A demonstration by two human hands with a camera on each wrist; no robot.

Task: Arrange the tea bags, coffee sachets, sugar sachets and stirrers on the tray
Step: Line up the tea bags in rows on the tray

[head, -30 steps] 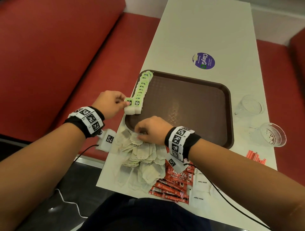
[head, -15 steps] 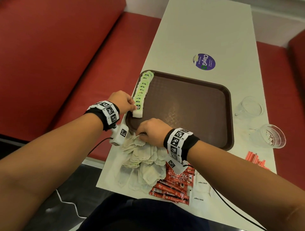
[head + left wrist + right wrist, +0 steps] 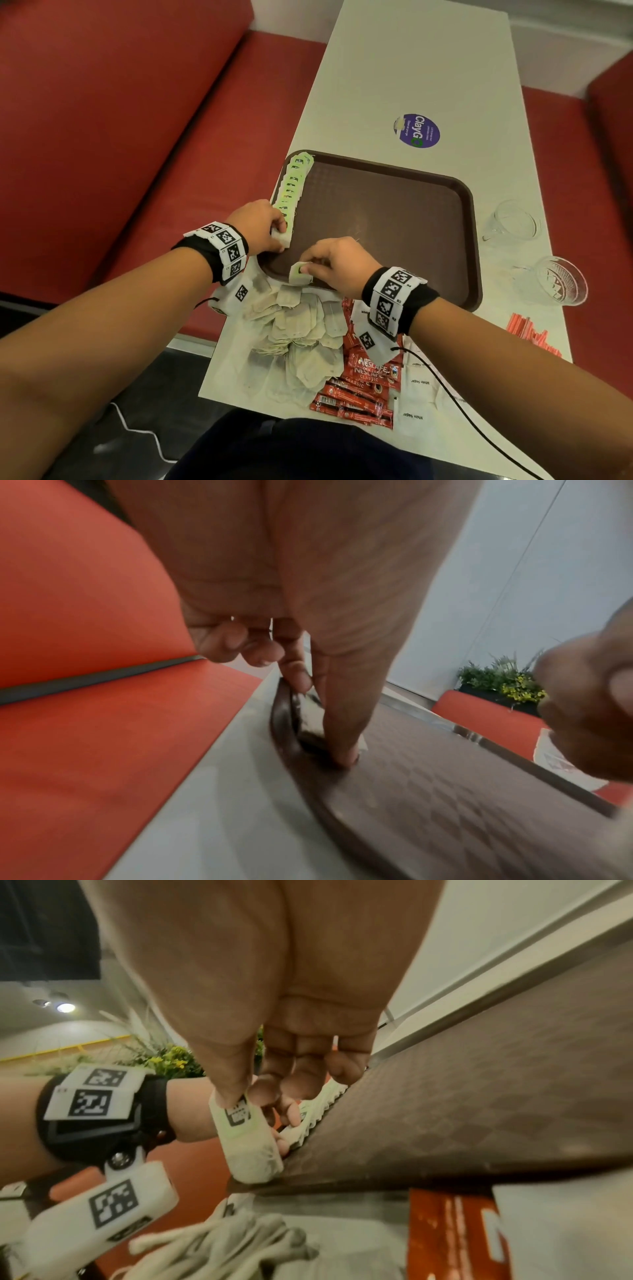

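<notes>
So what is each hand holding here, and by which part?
The right hand pinches a single tea bag by its top, at the green tag. The left hand grips the near end of the row of tea bags on the tray.

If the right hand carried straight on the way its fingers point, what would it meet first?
Most likely the left hand, which holds the near end of the tea bag row on the tray. The right hand pinches a tea bag pointing that way; depth is uncertain.
</notes>
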